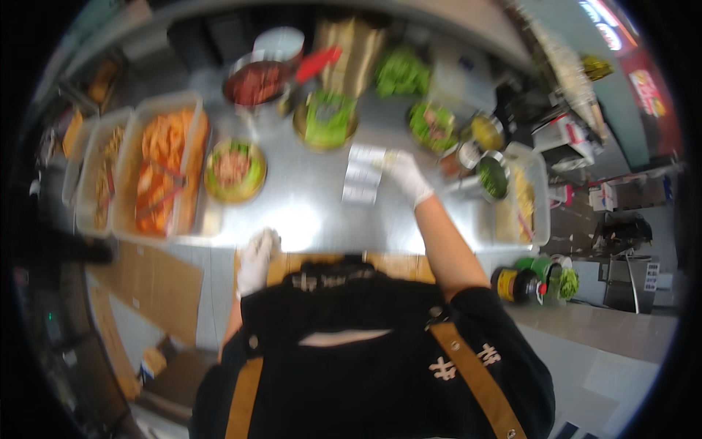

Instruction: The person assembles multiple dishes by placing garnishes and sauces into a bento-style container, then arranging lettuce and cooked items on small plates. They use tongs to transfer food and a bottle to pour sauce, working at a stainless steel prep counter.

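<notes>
My right hand (404, 173), in a white glove, reaches over the steel counter with its fingers closed at the upper right corner of a white printed paper slip (362, 175). The slip lies on or just above the counter. Near the front edge, my gloved left hand (256, 260) has its fingers curled; blur hides what is in them, if anything. Ahead of it sits a round dish (212, 192) with lettuce and pinkish meat. Beyond the slip stands another dish (300, 137) lined with lettuce. A third dish of lettuce and meat (433, 128) is past my right hand.
At left stand clear tubs, one of orange-red food (162, 139) with tongs. A pot of red meat (256, 84) and a red handle (318, 64) are at the back, beside a lettuce pile (402, 72). Small containers (493, 175) and a pale-food tub (524, 197) stand right.
</notes>
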{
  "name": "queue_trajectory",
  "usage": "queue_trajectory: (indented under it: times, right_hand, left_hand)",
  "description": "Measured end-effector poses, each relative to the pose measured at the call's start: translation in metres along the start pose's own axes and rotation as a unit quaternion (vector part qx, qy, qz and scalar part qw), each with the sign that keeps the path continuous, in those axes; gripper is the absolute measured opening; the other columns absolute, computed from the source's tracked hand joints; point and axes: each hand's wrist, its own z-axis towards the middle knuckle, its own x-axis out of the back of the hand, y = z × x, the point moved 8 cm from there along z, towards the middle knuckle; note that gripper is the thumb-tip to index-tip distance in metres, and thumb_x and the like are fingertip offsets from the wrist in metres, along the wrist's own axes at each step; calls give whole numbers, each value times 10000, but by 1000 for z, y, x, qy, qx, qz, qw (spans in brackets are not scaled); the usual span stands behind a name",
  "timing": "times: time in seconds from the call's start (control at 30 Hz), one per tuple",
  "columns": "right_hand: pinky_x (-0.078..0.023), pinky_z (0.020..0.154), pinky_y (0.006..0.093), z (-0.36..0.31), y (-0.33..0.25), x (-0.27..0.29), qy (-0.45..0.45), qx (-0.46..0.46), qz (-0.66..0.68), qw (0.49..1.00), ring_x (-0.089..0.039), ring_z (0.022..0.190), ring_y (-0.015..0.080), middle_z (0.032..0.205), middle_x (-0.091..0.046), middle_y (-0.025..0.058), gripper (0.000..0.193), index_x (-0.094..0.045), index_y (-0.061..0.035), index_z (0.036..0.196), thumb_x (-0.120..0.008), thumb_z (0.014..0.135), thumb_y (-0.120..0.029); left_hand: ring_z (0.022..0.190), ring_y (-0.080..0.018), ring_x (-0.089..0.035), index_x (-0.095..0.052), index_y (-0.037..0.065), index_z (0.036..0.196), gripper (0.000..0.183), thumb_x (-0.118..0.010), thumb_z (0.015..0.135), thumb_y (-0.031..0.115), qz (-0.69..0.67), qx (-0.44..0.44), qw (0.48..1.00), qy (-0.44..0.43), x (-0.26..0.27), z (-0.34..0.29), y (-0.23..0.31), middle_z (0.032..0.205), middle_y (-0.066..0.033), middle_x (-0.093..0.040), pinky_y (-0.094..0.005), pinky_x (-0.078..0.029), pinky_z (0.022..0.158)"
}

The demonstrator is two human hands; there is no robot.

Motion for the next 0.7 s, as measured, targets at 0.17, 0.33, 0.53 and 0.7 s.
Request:
queue_trajectory:
  times: [0.17, 0.33, 0.53, 0.7]
  right_hand:
    - [-508, 795, 264, 0, -124, 63, 29, 85, -13, 996, -624, 831, 123, 896, -706, 45, 150, -715, 30, 980, -723, 899, -97]
    - [-374, 527, 167, 33, -241, 152, 65, 177, 67, 980, -501, 589, 26, 716, -620, -40, 131, -705, -33, 938, -711, 900, -158]
    - [-323, 412, 193, 106, -309, 240, 152, 182, 89, 967, -437, 477, 36, 644, -571, -32, 86, -647, -81, 868, -693, 887, -152]
    - [-342, 419, 212, 210, -327, 277, 109, 164, 69, 978, -479, 499, 65, 672, -589, -2, 137, -649, -41, 891, -667, 902, -177]
  left_hand:
    - [753, -64, -559, -632, 57, 1183, 218, -536, 1022, 169, -66, -27, 997, -34, -50, 25, 0, 1008, -6, -659, -210, -470, 684]
    - [1122, -383, -605, -647, 6, 1188, 318, -630, 889, 113, 236, -312, 916, 93, -113, 34, 45, 1190, -231, -634, -413, -474, 1005]
    - [1248, -432, -493, -561, -24, 1271, 442, -635, 891, 189, 510, -405, 755, 80, -163, 39, 68, 1325, -255, -548, -523, -368, 1080]
    - [1294, -403, -473, -547, -7, 1287, 437, -624, 917, 212, 560, -344, 750, 74, -165, 43, 62, 1351, -222, -547, -526, -326, 1118]
